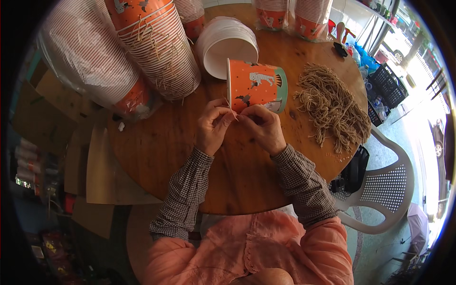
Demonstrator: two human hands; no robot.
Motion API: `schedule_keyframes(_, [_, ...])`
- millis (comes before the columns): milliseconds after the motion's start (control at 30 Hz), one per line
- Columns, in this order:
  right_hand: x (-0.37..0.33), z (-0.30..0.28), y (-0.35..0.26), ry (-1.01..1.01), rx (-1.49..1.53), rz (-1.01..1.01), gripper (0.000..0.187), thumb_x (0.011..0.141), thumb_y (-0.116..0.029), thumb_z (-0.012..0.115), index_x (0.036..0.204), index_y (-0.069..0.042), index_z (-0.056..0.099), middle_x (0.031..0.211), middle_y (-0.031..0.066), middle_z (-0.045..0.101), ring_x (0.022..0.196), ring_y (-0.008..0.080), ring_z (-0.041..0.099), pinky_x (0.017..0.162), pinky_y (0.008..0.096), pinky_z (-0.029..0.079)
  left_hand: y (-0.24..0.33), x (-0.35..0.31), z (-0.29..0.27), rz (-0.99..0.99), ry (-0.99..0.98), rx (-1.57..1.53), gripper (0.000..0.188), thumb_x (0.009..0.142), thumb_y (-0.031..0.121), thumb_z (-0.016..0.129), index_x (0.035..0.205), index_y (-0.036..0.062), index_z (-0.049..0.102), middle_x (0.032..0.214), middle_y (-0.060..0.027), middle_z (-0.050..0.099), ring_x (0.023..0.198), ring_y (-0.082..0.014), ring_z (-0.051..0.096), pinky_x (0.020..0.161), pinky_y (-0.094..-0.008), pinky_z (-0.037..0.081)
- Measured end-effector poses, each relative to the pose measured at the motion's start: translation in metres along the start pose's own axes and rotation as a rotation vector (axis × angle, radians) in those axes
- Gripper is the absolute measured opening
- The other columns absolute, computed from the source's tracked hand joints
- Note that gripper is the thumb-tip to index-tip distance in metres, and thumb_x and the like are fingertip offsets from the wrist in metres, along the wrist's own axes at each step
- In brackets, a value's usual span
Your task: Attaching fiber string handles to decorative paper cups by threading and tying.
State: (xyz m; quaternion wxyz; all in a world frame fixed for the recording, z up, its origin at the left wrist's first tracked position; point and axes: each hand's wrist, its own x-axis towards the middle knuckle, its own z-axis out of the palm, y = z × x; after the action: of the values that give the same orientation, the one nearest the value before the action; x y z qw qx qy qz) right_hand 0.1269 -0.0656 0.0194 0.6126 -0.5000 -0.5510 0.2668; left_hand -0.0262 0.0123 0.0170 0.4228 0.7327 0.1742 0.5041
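Observation:
An orange paper bucket point(251, 85) with a green base band and grey animal prints lies on its side, its white rim facing left. Just below that rim my left hand point(212, 127) is closed in a pinch, with a thin strand of tan twine point(227, 101) showing by its fingertips. My right hand point(264, 126) is also closed, thumb and fingers pressed together against the bucket's lower side, meeting the left fingertips. What lies between the fingertips is mostly hidden. A heap of loose tan twine point(332, 107) rests on the table to the right.
Tall nested bucket stacks point(159, 52) stand at the left of the round wooden table point(228, 175), one with twine ends hanging out. White nested buckets point(230, 52) lie behind. More wrapped stacks point(311, 19) and a black object point(340, 49) are farther back. A plastic chair point(387, 185) stands right.

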Motion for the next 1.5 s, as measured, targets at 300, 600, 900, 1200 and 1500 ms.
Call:
schedule_keyframes(300, [0.001, 0.000, -0.001, 0.006, -0.021, 0.004, 0.013, 0.084, -0.009, 0.068, 0.092, 0.001, 0.063, 0.081, 0.0071, 0.063, 0.071, 0.0105, 0.059, 0.065, 0.0253, 0.049, 0.004, 0.000, 0.002, -0.051, 0.018, 0.105, 0.017, 0.091, 0.016, 0.064, 0.087, -0.0001, 0.063, 0.111, -0.0113, 0.058, 0.095, -0.0185, 0.060, 0.081, -0.0292, 0.050])
schedule_keyframes(600, [0.000, 0.001, -0.013, 0.017, -0.160, -0.061, 0.013, 0.083, -0.009, 0.068, 0.093, -0.001, 0.063, 0.080, 0.0089, 0.064, 0.070, 0.0153, 0.061, 0.064, 0.0279, 0.049, -0.004, -0.003, 0.004, 0.011, 0.008, 0.162, 0.006, 0.088, 0.005, 0.062, 0.093, 0.0023, 0.060, 0.116, -0.0110, 0.054, 0.104, -0.0205, 0.057, 0.084, -0.0302, 0.049])
schedule_keyframes(900, [-0.001, -0.006, -0.015, -0.012, -0.346, -0.211, 0.012, 0.078, -0.005, 0.067, 0.090, -0.004, 0.063, 0.079, 0.0097, 0.061, 0.072, 0.0252, 0.062, 0.071, 0.0351, 0.049, 0.007, -0.002, 0.012, -0.223, 0.018, -0.201, 0.009, 0.089, -0.001, 0.061, 0.096, 0.0009, 0.057, 0.107, -0.0059, 0.059, 0.088, -0.0113, 0.061, 0.075, -0.0236, 0.050])
schedule_keyframes(1200, [-0.002, 0.003, -0.018, -0.098, -0.334, -0.530, 0.013, 0.077, 0.002, 0.067, 0.087, -0.005, 0.064, 0.070, 0.0052, 0.060, 0.067, 0.0210, 0.062, 0.106, 0.0479, 0.038, -0.014, -0.001, 0.003, -0.299, -0.025, -0.353, 0.037, 0.094, 0.020, 0.061, 0.123, -0.0017, 0.054, 0.104, -0.0038, 0.063, 0.090, -0.0091, 0.060, 0.077, -0.0225, 0.050])
schedule_keyframes(1500, [-0.003, 0.006, -0.022, -0.144, -0.293, -0.513, 0.020, 0.075, 0.001, 0.066, 0.092, -0.007, 0.063, 0.079, 0.0069, 0.061, 0.080, 0.0257, 0.063, 0.107, 0.0492, 0.037, -0.022, -0.007, 0.007, -0.280, -0.102, -0.319, 0.039, 0.091, 0.010, 0.063, 0.128, 0.0009, 0.054, 0.109, -0.0038, 0.062, 0.095, -0.0104, 0.058, 0.083, -0.0250, 0.049])
